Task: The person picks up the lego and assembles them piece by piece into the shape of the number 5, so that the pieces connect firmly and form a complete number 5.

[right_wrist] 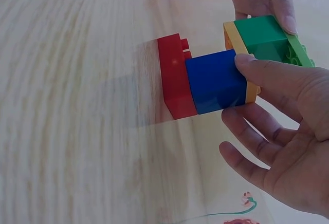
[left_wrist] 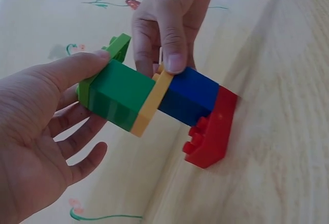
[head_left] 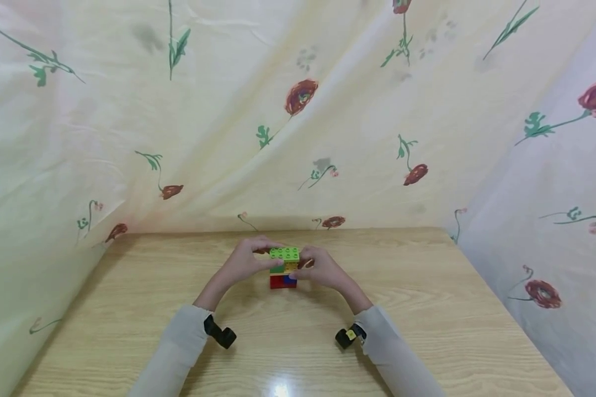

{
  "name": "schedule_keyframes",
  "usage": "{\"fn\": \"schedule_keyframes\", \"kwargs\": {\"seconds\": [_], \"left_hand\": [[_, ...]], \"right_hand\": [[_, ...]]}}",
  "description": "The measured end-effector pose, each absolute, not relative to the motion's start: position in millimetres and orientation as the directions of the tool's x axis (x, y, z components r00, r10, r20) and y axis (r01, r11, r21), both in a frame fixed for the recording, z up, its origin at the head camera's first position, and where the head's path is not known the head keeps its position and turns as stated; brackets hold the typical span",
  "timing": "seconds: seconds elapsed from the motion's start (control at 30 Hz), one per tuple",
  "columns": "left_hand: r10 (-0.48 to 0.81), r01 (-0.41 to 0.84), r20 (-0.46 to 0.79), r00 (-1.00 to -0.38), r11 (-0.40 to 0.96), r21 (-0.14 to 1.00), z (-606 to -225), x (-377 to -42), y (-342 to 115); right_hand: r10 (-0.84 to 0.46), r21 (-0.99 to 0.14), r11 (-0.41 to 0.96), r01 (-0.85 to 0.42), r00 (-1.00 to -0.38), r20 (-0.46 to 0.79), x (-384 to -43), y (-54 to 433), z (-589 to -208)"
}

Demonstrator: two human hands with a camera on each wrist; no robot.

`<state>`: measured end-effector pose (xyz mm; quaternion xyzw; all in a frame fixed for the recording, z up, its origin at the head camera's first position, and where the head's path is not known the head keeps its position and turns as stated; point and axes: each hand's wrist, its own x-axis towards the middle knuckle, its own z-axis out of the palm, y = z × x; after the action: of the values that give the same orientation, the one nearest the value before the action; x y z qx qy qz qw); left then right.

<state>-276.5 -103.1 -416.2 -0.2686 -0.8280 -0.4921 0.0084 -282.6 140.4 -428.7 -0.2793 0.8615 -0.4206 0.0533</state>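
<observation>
A stack of toy building bricks stands upright on the table. Its base is a red brick, with a blue brick on the right part of it. Over the blue one lies a yellow-orange plate, then a dark green brick on the left part. A light green studded piece tops everything. My left hand pinches the upper green pieces between thumb and fingers. From the other side my right hand pinches the stack, its thumb at the joint of the orange plate and blue brick.
The wooden table runs out on all sides of the stack. Behind and beside it hangs flower-patterned cloth. Each wrist carries a small black camera, one on the left and one on the right.
</observation>
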Motion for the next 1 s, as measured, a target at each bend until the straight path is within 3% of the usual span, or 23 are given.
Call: {"fn": "schedule_keyframes", "kwargs": {"seconds": [0.57, 1.0], "left_hand": [[0.383, 0.319, 0.194, -0.903, 0.295, 0.901, -437, -265, -118], [0.360, 0.290, 0.200, -0.911, 0.216, 0.932, -440, -263, -122]], "right_hand": [[-0.509, -0.774, 0.492, -0.397, -0.853, 0.114, -276, 142, -432], [-0.559, -0.798, 0.430, -0.422, -0.819, 0.132, -280, 148, -438]]}}
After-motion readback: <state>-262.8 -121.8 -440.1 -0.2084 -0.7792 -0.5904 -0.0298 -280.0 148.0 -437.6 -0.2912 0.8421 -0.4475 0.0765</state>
